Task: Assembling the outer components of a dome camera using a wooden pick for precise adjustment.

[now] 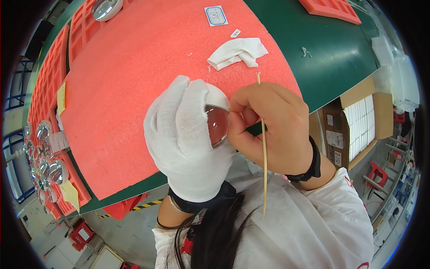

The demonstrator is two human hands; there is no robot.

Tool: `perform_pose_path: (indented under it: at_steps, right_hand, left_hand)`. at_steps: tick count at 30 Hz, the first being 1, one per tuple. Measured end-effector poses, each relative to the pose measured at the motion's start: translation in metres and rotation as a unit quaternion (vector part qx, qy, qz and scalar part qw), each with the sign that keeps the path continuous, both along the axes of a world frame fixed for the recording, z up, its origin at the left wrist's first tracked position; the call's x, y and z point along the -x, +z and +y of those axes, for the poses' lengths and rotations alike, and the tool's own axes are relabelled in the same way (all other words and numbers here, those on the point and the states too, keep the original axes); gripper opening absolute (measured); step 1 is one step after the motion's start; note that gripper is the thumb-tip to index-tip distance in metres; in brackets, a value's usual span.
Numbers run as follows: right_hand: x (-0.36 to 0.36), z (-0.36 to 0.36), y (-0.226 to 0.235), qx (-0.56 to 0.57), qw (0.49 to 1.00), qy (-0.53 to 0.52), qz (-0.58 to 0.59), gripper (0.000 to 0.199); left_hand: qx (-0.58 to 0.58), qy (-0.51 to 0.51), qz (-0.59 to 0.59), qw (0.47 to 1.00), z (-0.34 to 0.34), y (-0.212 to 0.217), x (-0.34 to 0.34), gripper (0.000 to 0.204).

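Observation:
My left hand, in a white knit glove, is wrapped round a round glass lens with a shiny, reddish-looking face. A piece of white material shows at the lens's upper edge; whether it is cloth or part of the glove I cannot tell. My bare right hand is closed, its thumb and fingertips at the lens's right edge. A thin wooden stick runs through that hand, one end above the knuckles, the other pointing down. Whatever the fingertips pinch is hidden. Both hands are over the near edge of a pink foam sheet.
On the foam lie a crumpled white cloth and a small label card. Several shiny domed lenses rest in pink foam trays at left; another lens sits at the far left. An open cardboard box stands at right beside the green table.

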State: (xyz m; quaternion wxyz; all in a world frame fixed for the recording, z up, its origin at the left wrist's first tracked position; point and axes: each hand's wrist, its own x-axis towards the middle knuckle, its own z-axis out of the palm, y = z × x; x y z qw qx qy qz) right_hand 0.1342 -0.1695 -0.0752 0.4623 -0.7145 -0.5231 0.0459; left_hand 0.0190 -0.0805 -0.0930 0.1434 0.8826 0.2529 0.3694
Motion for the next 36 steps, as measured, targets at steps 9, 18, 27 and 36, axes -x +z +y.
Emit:
perform_pose_path:
  at_steps: [9,18,27,36]
  right_hand:
    - [-0.005,-0.009,0.010,0.115,0.920,0.047,0.372,0.010]
    - [-0.018,-0.017,0.004,-0.012,0.864,0.056,0.500,0.005]
    - [-0.018,-0.018,-0.001,-0.038,0.996,0.059,0.050,0.021]
    - [-0.002,-0.005,-0.002,-0.055,0.991,0.004,-0.121,0.020]
  left_hand:
    - [-0.004,-0.017,0.004,1.000,-0.001,0.002,-0.001,0.062]
    - [-0.022,-0.003,-0.006,1.000,0.001,0.001,-0.002,0.066]
    - [-0.010,-0.009,-0.002,1.000,0.002,0.003,0.000,0.063]
    - [-0.043,-0.034,0.013,0.998,0.000,0.005,-0.003,0.058]
